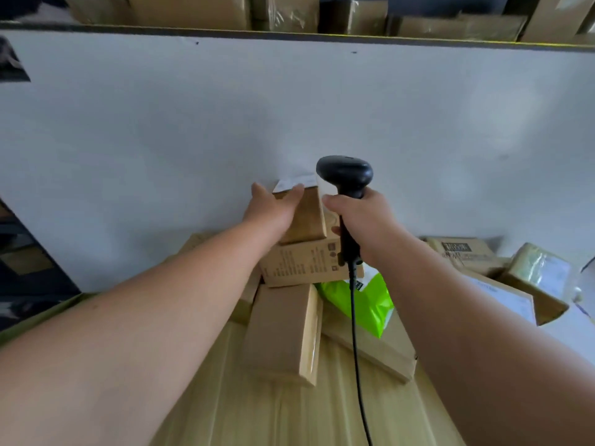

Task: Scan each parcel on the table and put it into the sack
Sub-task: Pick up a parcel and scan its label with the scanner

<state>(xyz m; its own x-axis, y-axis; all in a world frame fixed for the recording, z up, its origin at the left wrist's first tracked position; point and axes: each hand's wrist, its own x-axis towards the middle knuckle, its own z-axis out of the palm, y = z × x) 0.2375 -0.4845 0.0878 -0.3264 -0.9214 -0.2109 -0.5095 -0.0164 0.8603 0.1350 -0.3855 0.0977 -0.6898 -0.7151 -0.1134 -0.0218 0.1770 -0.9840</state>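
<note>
While the top box (pixel 307 220) crowns the heap of parcels at the far side of the table (pixel 244 413), we enter it first: a small brown carton, long axis running away from us, white label (pixel 294 183) at its far end. Our left hand (pixel 273 209) holds it from the left, thumb laid over the top, other fingers mostly hidden. Our right hand (pixel 362 220), just beside the box on its right, is wrapped round the handle of the black scanner (pixel 344 175), whose head hangs just right of the label; we judge a small leftward turn would cover it. Beneath: printed box (pixel 302 263), long box (pixel 283 333), green bag (pixel 365 299). Sack: not identified.
</note>
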